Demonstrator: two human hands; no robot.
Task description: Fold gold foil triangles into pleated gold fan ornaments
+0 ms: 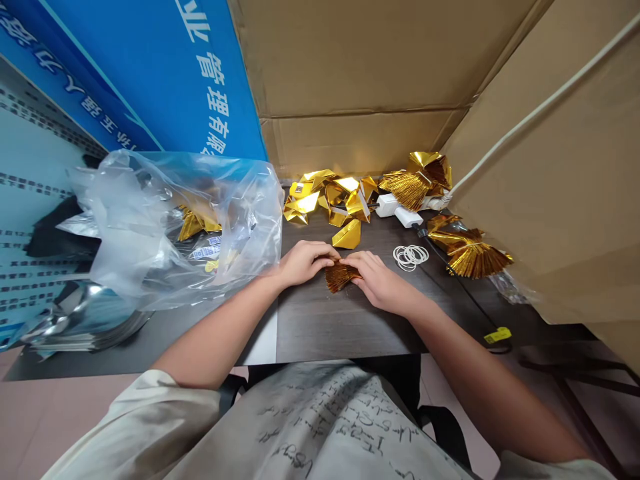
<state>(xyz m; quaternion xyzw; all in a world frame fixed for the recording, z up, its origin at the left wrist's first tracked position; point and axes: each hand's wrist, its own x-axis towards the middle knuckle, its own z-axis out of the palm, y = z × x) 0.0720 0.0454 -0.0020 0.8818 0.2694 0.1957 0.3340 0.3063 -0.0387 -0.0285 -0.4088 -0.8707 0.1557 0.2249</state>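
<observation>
A small bundle of pleated gold foil [338, 277] is between my two hands over the dark desk, its fanned edge pointing toward me. My left hand [308, 261] pinches its upper left side with thumb and fingers. On the right side, my right hand [376, 279] grips it, fingers on top and thumb below. Part of the bundle is hidden under my fingers. Just beyond my hands lies a flat folded gold foil piece [347, 235]. White rubber bands [411, 257] rest in a loose pile to the right of my right hand.
Crumpled gold foil pieces [320, 193] lie along the cardboard wall [360, 60]. Tied gold foil fans [475, 255] sit at right, near white plugs [400, 209] and a cable. A clear plastic bag [145, 247] covers the left side, before a blue printed board [200, 80].
</observation>
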